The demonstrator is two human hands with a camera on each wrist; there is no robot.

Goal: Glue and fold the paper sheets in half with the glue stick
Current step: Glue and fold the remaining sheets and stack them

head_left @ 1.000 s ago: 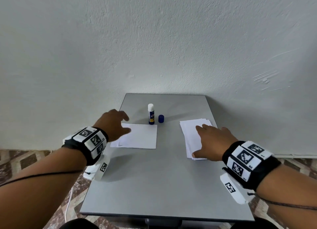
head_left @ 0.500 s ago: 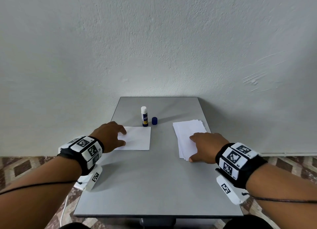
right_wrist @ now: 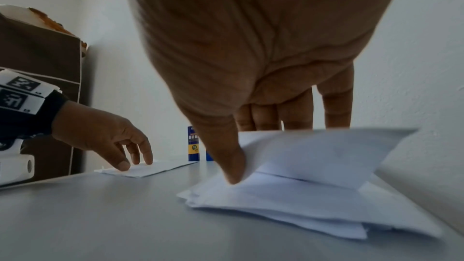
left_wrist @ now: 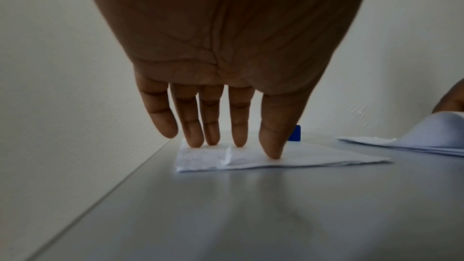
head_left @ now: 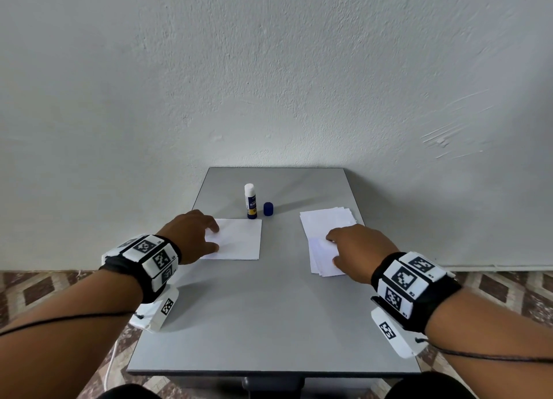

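Grey tabletop (head_left: 269, 324): right hand (head_left: 359, 249) grip pinches top sheet (right_wrist: 326, 152) off stack (head_left: 326, 219); left hand (head_left: 191, 237) flat-fingered, pressing folded sheet (head_left: 239, 240); glue stick (head_left: 250, 201) nearer left.

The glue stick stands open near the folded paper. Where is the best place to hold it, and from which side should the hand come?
Probably around the blue middle of the glue stick, below its white top, coming from the near side with thumb and fingers on opposite sides. It stands upright and is a narrow cylinder, so a side pinch fits. Its cap stands apart on the right, so the left side has more room.
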